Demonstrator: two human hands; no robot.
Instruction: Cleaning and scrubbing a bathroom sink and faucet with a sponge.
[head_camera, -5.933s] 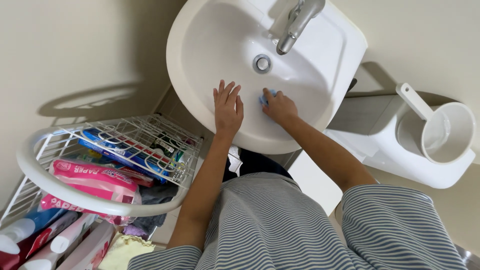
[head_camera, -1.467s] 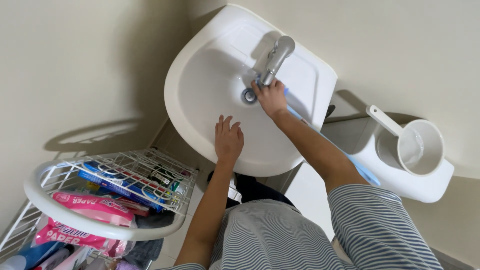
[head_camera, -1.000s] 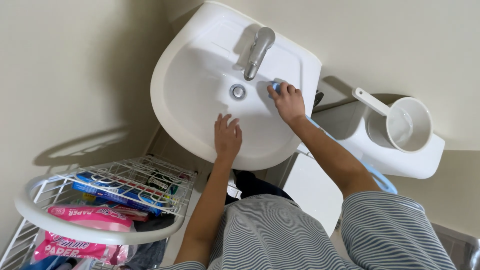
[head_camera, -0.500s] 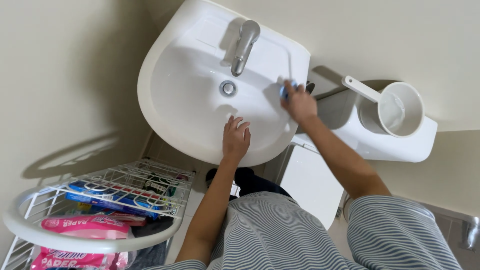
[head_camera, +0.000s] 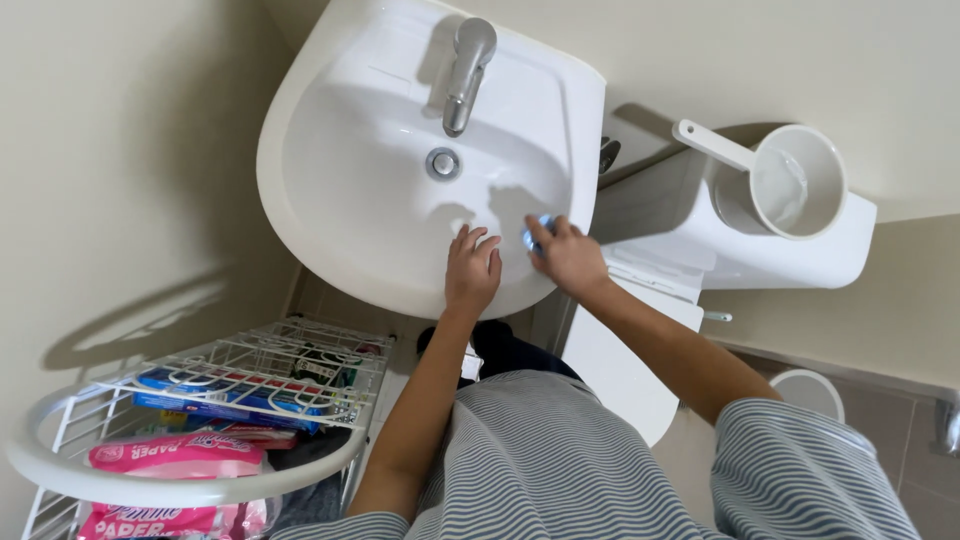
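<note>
Right hand (head_camera: 568, 255) closed on a small blue scrubbing pad (head_camera: 534, 236), pressed to the front right inner wall of the white ceramic washbasin (head_camera: 330, 200); left hand (head_camera: 472, 272) open, flat on the front rim; no suds visible, basin looks clean tbh, can't tell how much is left

You've got one view only, head-mounted, looking steeply down over your own chest. It faces the wall: white sink (head_camera: 400, 200) fills the upper centre, tap (head_camera: 465, 70) toward the top edge. Close range, both forearms run up from the bottom edge and your hands sit mid-frame at the basin's near rim. Wire rack (head_camera: 230, 400) clips the lower left, toilet tank (head_camera: 720, 250) the right. No second view, so nothing overlaps.
</note>
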